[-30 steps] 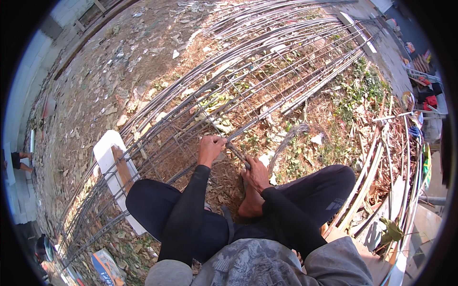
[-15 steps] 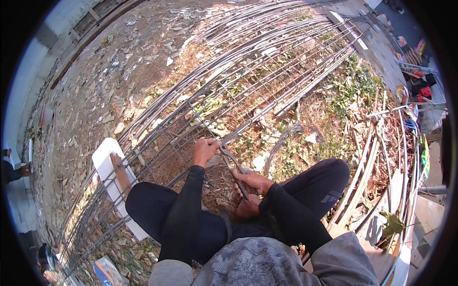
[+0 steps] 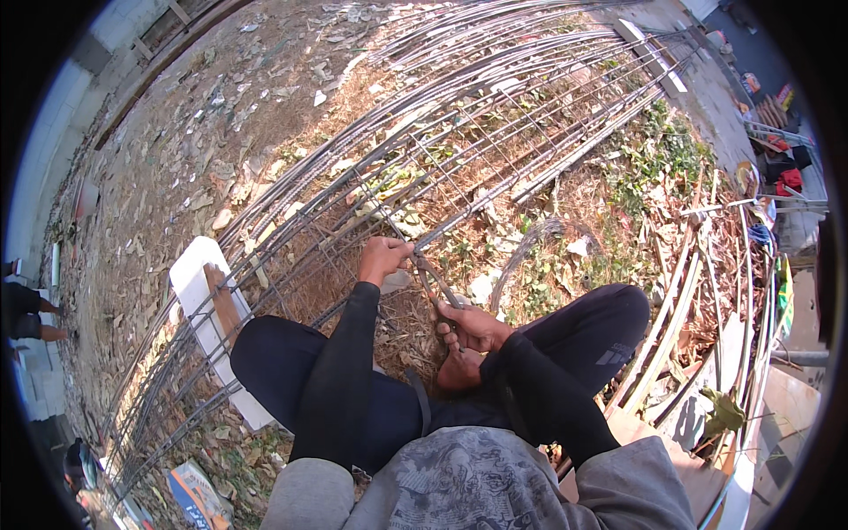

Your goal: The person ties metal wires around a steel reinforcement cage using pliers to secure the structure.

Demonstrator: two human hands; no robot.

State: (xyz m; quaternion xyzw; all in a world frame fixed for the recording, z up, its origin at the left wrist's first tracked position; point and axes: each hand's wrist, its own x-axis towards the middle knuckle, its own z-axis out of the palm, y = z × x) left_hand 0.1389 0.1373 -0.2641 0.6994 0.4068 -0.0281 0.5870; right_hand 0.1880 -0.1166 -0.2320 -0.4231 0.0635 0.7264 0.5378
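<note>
My right hand [image 3: 473, 328] is wrapped round the handles of a pair of long-handled pincers [image 3: 436, 281]. Their jaws meet the near edge of a steel rebar mesh [image 3: 446, 181], right beside my left fingertips. My left hand [image 3: 385, 260] is closed in a pinch at that same bar; what lies between its thumb and fingers is too small to make out. Both forearms wear black sleeves, and I sit with legs crossed in front of the mesh. Right of the pincers, a loose bundle of thin wire [image 3: 528, 247] lies on the ground.
Long rebars stretch from lower left to upper right, over a white board [image 3: 201, 296] near my left knee and another white support [image 3: 652, 57] far off. Wooden strips [image 3: 664, 327] are piled at right. Another person's legs [image 3: 35, 314] show at the far left.
The pincers' handles have spread a little apart in my right hand, and the tool has turned slightly. My left hand keeps its pinch at the bar. More of the other person's legs shows.
</note>
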